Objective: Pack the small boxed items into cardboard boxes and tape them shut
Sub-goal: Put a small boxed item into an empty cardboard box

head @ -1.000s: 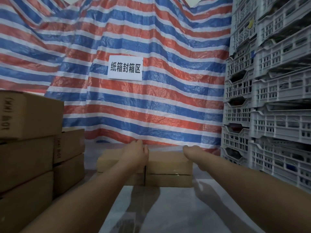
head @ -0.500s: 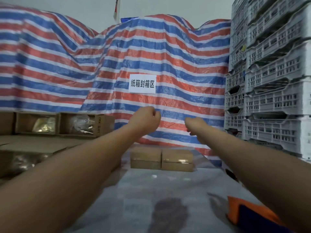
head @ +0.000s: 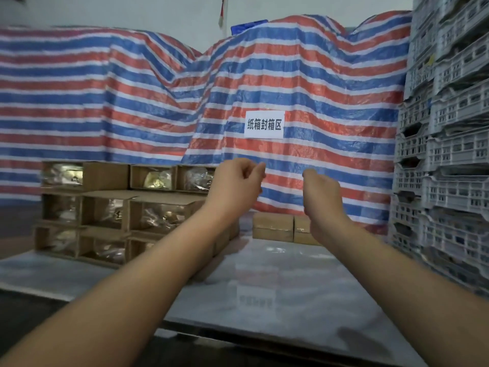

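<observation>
Two taped brown cardboard boxes [head: 274, 225] sit side by side at the far end of the grey table [head: 277, 282]; my right wrist partly hides the right one. Both my hands are raised in the air above and in front of them, touching nothing. My left hand [head: 236, 182] has loosely curled fingers and holds nothing. My right hand [head: 321, 190] also hangs with relaxed, slightly bent fingers and is empty. On the left stands a stack of open cardboard boxes [head: 113, 213] with plastic-wrapped items inside.
A red, white and blue striped tarp [head: 291, 75] with a white paper sign [head: 263, 124] hangs behind the table. Stacked grey plastic crates [head: 447, 154] wall off the right side. The dark floor shows at the lower left.
Both hands have lifted off the two taped boxes and drawn back into the air. The view has pulled back and swung left, showing the open boxes.
</observation>
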